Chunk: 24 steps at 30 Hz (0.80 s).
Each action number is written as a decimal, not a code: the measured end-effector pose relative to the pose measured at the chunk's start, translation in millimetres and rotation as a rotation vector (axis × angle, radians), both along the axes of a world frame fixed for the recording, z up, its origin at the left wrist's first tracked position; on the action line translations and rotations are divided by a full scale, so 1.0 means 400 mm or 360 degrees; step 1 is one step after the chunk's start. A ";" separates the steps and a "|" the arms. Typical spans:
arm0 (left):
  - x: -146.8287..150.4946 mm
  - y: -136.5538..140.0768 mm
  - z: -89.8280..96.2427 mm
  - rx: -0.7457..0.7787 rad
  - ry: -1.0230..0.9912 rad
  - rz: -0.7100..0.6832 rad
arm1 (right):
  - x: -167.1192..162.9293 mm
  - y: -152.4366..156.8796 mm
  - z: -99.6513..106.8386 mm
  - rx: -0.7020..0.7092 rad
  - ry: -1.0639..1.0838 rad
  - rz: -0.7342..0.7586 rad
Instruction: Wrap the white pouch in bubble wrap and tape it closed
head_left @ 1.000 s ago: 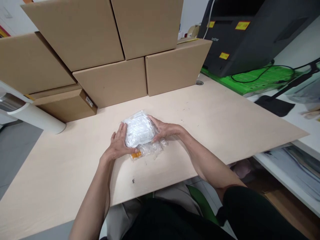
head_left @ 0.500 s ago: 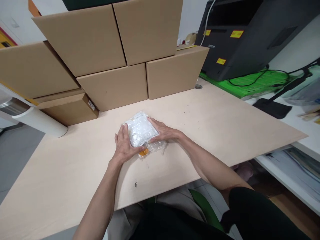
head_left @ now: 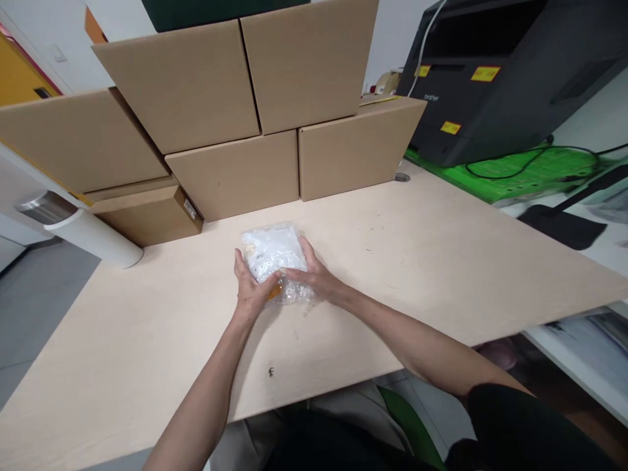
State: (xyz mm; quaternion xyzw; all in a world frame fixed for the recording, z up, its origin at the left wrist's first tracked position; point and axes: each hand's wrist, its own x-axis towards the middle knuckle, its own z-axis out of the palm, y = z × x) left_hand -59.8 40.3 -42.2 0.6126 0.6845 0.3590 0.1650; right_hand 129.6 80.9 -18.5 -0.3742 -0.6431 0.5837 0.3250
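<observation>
Between my hands is a flat white packet in clear bubble wrap (head_left: 275, 252), near the middle of the table. My left hand (head_left: 250, 285) grips its left edge, thumb over the near part and fingers partly hidden behind the side. On the right edge, my right hand (head_left: 314, 275) holds it with the thumb laid across the near part, close to the left thumb. Something orange (head_left: 275, 291) shows through the loose clear wrap at the near side; I cannot make out what it is. The packet's underside is hidden.
Several cardboard boxes (head_left: 233, 180) are stacked along the table's (head_left: 441, 261) far edge. A white cylinder with a metallic end (head_left: 98, 239) lies at the left. Beyond the right corner, a dark printer (head_left: 456, 104) sits over a green surface (head_left: 534, 170). A black stand (head_left: 562, 226) is at the right.
The packet has turned a little, and its far edge looks raised. My thumbs have come together over its near part. The view has shifted slightly left.
</observation>
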 end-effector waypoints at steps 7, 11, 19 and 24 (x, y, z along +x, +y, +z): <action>-0.022 0.011 0.017 -0.0088 0.0086 -0.0104 | 0.072 0.098 -0.009 0.0565 -0.0755 0.0316; -0.052 0.021 0.027 -0.0304 0.0311 -0.0167 | 0.097 0.142 -0.029 0.0710 -0.0801 0.0456; -0.062 0.000 0.036 -0.0257 0.0417 -0.0152 | 0.093 0.133 -0.026 0.0529 -0.0514 0.0344; -0.020 -0.032 0.057 0.0195 0.0759 -0.0399 | 0.089 0.154 -0.020 -0.0272 0.0051 -0.0341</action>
